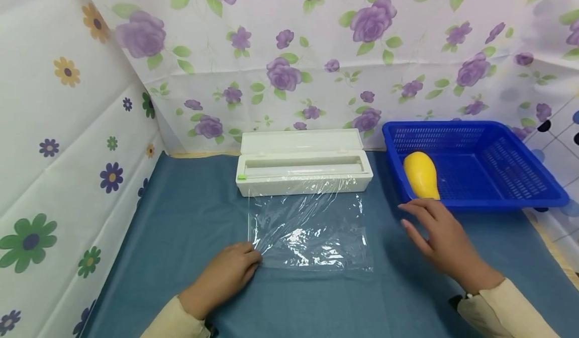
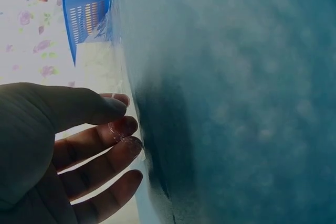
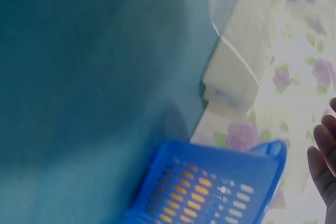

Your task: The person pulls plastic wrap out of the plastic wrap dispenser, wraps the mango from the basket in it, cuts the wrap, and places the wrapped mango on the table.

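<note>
A sheet of cling film (image 1: 312,232) stretches toward me over the cloth from a white dispenser box (image 1: 307,184) whose lid stands up. My left hand (image 1: 226,272) pinches the film's near left corner between thumb and fingers; wisps of film show at the fingertips in the left wrist view. Beside the film on the right, my right hand (image 1: 445,242) is raised with fingers spread and nothing in them. It is just in front of a blue basket (image 1: 511,202), where a smooth yellow fruit, mango-like in shape (image 1: 420,174), lies at the left end.
A blue-green cloth (image 1: 172,217) covers the table. Behind the box and basket rises a purple-flowered sheet (image 1: 280,91), and a daisy-patterned sheet (image 1: 68,177) hangs along the left side. A green slider (image 1: 242,177) sits on the box's front left edge.
</note>
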Tool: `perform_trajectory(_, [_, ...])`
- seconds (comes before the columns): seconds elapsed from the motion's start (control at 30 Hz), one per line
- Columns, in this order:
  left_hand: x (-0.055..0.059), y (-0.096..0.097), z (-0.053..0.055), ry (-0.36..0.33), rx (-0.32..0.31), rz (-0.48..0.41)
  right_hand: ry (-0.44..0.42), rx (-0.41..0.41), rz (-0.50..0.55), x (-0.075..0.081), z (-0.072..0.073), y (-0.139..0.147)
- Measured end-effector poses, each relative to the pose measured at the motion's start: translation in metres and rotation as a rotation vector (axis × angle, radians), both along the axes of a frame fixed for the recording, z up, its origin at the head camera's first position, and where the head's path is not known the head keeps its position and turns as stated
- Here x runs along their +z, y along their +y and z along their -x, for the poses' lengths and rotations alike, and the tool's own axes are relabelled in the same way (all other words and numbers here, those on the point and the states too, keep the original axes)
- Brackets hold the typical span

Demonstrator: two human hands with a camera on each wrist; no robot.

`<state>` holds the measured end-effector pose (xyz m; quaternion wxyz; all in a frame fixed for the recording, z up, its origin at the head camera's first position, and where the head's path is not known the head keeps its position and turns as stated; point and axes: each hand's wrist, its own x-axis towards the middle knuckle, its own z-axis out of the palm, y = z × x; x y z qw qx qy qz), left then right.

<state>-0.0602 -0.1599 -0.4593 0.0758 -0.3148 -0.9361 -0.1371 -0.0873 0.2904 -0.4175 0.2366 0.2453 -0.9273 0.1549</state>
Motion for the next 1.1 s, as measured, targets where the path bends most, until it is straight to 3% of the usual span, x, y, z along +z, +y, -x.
perform_trajectory(0.3, [-0.003,-0.004,0.000,-0.002,-0.002,-0.031,0.012,-0.051,0.061,0.010,0.018,0.010])
perform_trajectory(0.5, [-0.002,-0.004,0.002,-0.033,0.018,-0.015,-0.062,-0.135,0.080,0.011,0.035,0.024])
perform_trajectory(0.8, [-0.003,-0.004,0.001,0.009,0.011,-0.027,-0.144,-0.204,0.085,0.014,0.051,0.035])
perform_trajectory(1.1, [-0.004,-0.005,0.001,0.027,0.001,-0.037,-0.368,-0.309,0.107,0.016,0.067,0.042])
